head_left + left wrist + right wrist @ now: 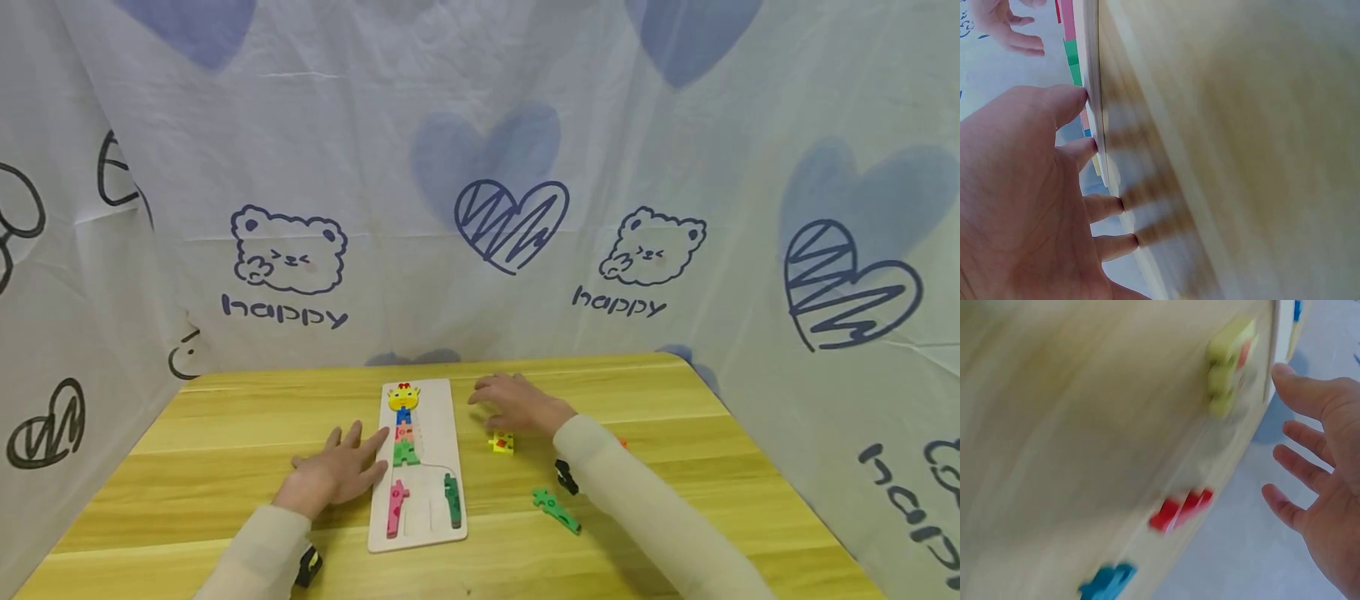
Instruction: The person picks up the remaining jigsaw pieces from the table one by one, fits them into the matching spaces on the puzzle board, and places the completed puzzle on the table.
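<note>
one left hand [336, 473] spread, touching white board [438, 417], right hand [517, 404] spread, loose piece [1107, 582], perhaps teal, only in right wrist view

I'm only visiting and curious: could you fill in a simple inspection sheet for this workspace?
Surface: yellow-brown wood-grain table.
Job's things: white rectangular puzzle board bearing a yellow giraffe-head piece, small blue piece, salmon-pink piece, mid-green piece, pink leg-shaped piece and dark green leg-shaped piece. Loose on the table: yellow patterned piece, bright green long piece, red jagged piece, teal-blue piece.
Clutter: nothing seen besides loose pieces.
Grippers: human hands. Left hand has fingers spread at the board's left edge; right hand holds nothing, near the yellow patterned piece.
Cables: nothing seen.
Surroundings: white hanging cloth printed with hearts, bears and "happy".
</note>
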The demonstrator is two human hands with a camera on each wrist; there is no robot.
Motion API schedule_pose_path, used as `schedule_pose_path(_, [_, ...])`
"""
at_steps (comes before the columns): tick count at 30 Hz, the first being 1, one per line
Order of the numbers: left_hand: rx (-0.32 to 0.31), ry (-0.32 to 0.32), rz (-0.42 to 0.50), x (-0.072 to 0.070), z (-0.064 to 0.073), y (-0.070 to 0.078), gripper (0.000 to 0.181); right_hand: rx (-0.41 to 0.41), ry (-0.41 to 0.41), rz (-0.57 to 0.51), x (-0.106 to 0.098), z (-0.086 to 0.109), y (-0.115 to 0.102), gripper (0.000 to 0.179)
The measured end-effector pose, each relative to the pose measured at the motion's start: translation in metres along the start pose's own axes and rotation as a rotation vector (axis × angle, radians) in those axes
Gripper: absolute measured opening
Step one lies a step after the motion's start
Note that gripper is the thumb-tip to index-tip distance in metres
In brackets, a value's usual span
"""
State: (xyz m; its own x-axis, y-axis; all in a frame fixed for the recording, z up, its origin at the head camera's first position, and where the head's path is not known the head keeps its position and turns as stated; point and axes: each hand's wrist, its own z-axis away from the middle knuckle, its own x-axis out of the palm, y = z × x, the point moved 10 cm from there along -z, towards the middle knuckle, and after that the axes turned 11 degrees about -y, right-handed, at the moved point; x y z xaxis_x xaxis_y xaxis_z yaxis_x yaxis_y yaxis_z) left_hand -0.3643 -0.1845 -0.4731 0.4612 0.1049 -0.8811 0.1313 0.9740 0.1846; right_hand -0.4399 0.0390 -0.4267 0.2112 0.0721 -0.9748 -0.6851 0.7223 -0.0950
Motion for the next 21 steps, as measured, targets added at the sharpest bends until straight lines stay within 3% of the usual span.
schedule_pose_path(8, [-0.002, 0.005, -0.003, 0.000, 0.000, 0.000, 0.064, 0.044, -0.051, 0.017, 0.002, 0.019, 0.036, 0.051])
schedule_pose_path(16, [0.000, 0.005, -0.002, 0.000, 0.001, 0.001, 0.063, 0.142, -0.207, 0.032, 0.018, 0.030, 0.068, 0.070])
schedule_pose_path(21, [-0.002, 0.008, -0.008, -0.001, 0.001, 0.001, 0.063, 0.198, -0.258, 0.059, 0.025, 0.032, 0.078, 0.077])
